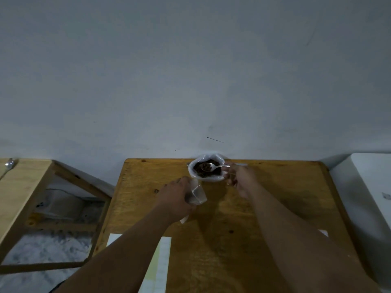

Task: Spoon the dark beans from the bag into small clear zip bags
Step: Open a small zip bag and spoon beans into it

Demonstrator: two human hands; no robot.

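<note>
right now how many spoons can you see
2: one spoon in the right hand over the bean bag, another spoon lying on the side table far left.

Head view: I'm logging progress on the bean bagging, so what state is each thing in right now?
bean bag: open, upright, beans inside.
spoon: held by its handle, bowl over the beans.
right hand: shut on the spoon.
small zip bag: held above the table, looks empty.
left hand: shut on the small zip bag.
second spoon: lying unused on the side table.
</note>
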